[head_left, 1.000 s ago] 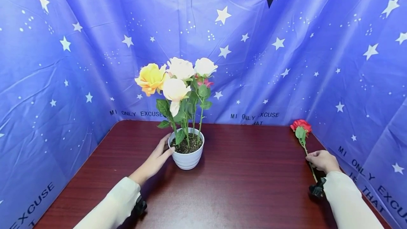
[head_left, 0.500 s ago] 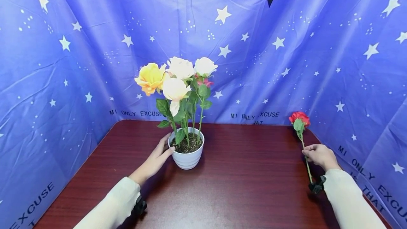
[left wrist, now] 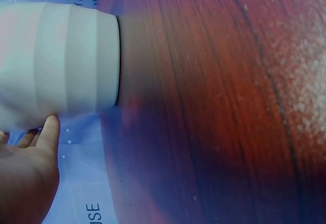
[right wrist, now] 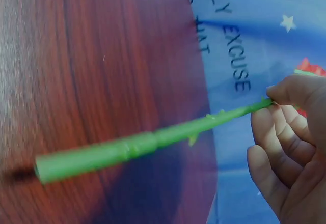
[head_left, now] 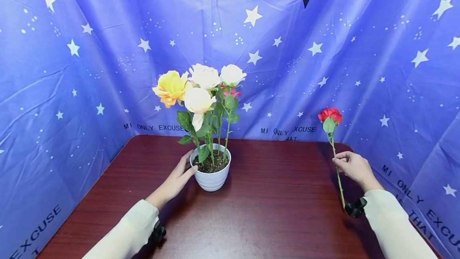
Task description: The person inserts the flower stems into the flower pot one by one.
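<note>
My right hand (head_left: 355, 168) pinches the thin green stem of a red rose (head_left: 330, 116) between thumb and fingers. The bloom points up and away. In the right wrist view the cut end of the stem (right wrist: 97, 160) sticks out toward the camera, while my other fingers (right wrist: 288, 137) lie loosely below. Left of centre stands a white ribbed flowerpot (head_left: 211, 181) with soil and several upright roses in it. My left hand (head_left: 177, 180) holds the pot's left side, thumb near the rim and fingers round toward the back. Part of those fingers is hidden.
The potted roses include a yellow one (head_left: 171, 88), a cream one (head_left: 199, 101) and a white one (head_left: 232, 75). A dark red wooden table (head_left: 273, 211) bears everything. Blue star-printed cloth (head_left: 287, 71) hangs along its back and sides.
My right hand has lifted the red rose and carried it left and away, the bloom rising in the head view. My left hand and the flowerpot have stayed in place.
</note>
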Available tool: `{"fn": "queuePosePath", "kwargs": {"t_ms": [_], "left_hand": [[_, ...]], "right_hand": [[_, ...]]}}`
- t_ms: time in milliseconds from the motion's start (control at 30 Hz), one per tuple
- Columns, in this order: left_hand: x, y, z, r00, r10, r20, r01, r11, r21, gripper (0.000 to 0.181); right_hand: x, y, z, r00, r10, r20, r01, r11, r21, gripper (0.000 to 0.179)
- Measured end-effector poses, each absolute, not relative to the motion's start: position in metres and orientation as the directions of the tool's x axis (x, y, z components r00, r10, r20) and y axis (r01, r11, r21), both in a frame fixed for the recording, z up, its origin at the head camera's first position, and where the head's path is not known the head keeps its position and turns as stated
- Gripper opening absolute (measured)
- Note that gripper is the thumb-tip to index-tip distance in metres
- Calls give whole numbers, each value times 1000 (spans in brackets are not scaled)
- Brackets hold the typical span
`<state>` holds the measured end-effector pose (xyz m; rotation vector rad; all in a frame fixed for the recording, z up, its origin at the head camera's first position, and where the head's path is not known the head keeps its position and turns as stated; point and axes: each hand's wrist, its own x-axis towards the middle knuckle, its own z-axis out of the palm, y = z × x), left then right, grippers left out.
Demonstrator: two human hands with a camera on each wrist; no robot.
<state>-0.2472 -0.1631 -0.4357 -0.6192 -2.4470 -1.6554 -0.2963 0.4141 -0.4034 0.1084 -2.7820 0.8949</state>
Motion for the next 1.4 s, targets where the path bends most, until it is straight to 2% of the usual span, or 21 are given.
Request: {"fn": "queuePosePath", "kwargs": {"t_ms": [500, 733, 933, 1400], "left_hand": [[-248, -164, -436, -907, 264, 329, 401, 303, 864, 65], [-248, -163, -435, -911, 260, 321, 391, 293, 872, 65], [-248, -163, -436, -913, 261, 315, 385, 289, 876, 65], [-245, -163, -434, -918, 253, 306, 374, 298, 878, 66]], "right_hand": [[-296, 366, -372, -934, -96, 344, -300, 734, -609, 26], [-291, 345, -362, -896, -131, 425, -380, 721, -579, 19], [-289, 324, -355, -857, -178, 484, -471, 651, -595, 14], [-285, 276, -337, -793, -214, 570, -575, 572, -585, 14]]}}
